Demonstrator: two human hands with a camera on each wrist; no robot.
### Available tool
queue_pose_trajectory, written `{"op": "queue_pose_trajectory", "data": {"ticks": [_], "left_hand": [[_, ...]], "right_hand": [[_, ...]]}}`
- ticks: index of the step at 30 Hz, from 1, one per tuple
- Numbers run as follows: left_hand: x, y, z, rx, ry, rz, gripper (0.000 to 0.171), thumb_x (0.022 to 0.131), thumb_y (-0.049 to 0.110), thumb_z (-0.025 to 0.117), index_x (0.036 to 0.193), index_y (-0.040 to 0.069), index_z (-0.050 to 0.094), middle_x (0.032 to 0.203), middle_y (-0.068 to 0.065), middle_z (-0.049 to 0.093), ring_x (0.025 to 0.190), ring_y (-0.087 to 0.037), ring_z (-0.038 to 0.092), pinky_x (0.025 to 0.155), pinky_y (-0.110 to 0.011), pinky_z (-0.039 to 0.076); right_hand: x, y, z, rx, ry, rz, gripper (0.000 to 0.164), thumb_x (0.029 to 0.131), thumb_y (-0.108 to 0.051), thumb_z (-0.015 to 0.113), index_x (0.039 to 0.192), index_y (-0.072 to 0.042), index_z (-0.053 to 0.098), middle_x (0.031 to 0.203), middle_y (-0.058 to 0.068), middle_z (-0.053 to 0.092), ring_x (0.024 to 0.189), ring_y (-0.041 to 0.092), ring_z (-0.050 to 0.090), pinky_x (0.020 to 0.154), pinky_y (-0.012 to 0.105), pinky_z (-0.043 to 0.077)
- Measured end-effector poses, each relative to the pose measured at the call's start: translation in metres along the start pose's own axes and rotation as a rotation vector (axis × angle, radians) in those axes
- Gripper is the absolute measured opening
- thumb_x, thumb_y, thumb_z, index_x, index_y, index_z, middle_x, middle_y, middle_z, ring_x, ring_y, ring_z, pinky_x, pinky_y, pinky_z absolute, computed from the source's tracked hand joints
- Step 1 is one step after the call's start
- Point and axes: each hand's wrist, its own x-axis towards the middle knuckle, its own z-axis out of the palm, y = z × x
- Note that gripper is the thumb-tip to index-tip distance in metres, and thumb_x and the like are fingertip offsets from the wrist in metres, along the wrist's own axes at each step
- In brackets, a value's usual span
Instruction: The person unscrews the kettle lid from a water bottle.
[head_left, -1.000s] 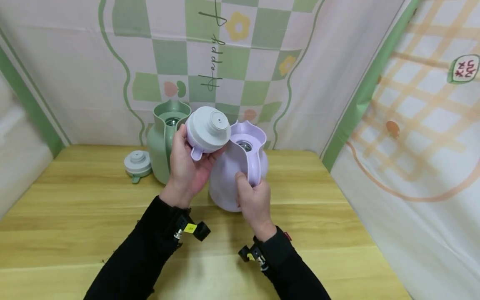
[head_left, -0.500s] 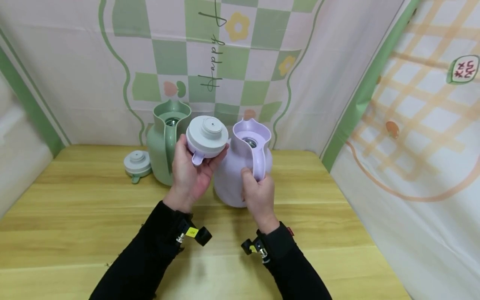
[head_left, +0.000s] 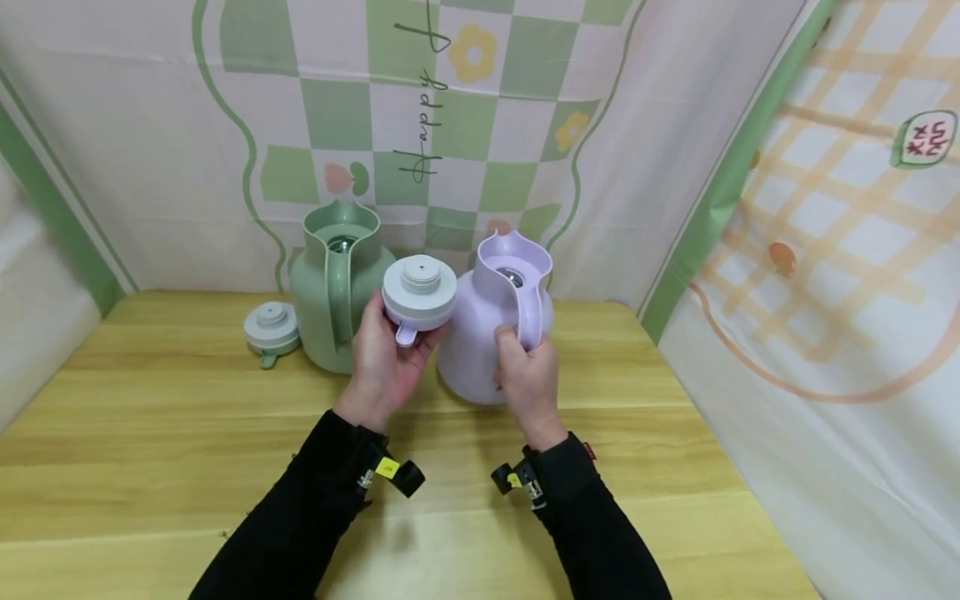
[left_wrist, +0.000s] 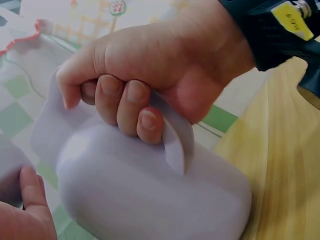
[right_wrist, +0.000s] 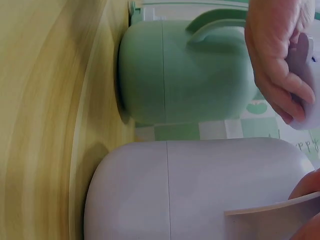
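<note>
In the head view my left hand (head_left: pixel 384 367) grips a lid (head_left: pixel 422 287) from below, its grey underside facing up and its small lilac tab toward me. My right hand (head_left: pixel 531 375) holds the handle (head_left: pixel 530 312) of a lilac thermos jug (head_left: pixel 471 342), whose mouth is uncovered. In the left wrist view the right fingers (left_wrist: pixel 132 102) curl round that handle, thumb along the top. The jug's base is close over the tabletop in the right wrist view. A green thermos jug (head_left: pixel 311 308), also lidless, stands behind the left hand and is partly hidden by it.
A grey lid with a green tab (head_left: pixel 272 327) lies upside down on the wooden table (head_left: pixel 150 467), left of the green jug. Behind the table hangs a checked cloth (head_left: pixel 337 117); another cloth (head_left: pixel 825 250) covers the right side.
The lilac jug, in my right hand, has shifted right and away from me. My left hand has lowered the lid and turned its underside further upward. The two have moved slightly apart.
</note>
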Motion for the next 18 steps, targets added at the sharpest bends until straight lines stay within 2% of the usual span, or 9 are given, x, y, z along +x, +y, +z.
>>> {"op": "queue_pose_trajectory", "data": {"ticks": [4, 11, 18], "left_hand": [[0.003, -0.001, -0.007, 0.006, -0.035, 0.001, 0.054, 0.113, 0.046, 0.025, 0.156, 0.016, 0.041, 0.151, -0.012, 0.048, 0.132, -0.023, 0.058, 0.106, -0.034, 0.053], [0.008, -0.005, -0.019, 0.004, -0.072, -0.036, 0.056, 0.114, 0.041, 0.023, 0.161, 0.014, 0.03, 0.159, -0.014, 0.038, 0.141, -0.026, 0.049, 0.112, -0.036, 0.049], [0.014, -0.012, -0.032, -0.009, -0.129, -0.06, 0.059, 0.107, 0.026, 0.033, 0.164, 0.011, 0.022, 0.163, -0.015, 0.03, 0.148, -0.028, 0.04, 0.119, -0.038, 0.041]], "right_hand": [[0.006, 0.002, -0.003, 0.004, -0.007, -0.016, 0.04, 0.098, -0.025, 0.057, 0.061, -0.014, 0.046, 0.047, -0.001, 0.045, 0.041, 0.019, 0.047, 0.041, 0.032, 0.041], [0.015, 0.006, -0.007, 0.004, 0.002, -0.044, 0.04, 0.098, -0.022, 0.057, 0.06, -0.014, 0.046, 0.047, 0.002, 0.045, 0.04, 0.021, 0.046, 0.04, 0.033, 0.041], [0.021, 0.009, -0.011, 0.002, 0.006, -0.056, 0.041, 0.097, -0.023, 0.057, 0.058, -0.013, 0.046, 0.046, 0.003, 0.046, 0.04, 0.023, 0.047, 0.041, 0.034, 0.041]]}}
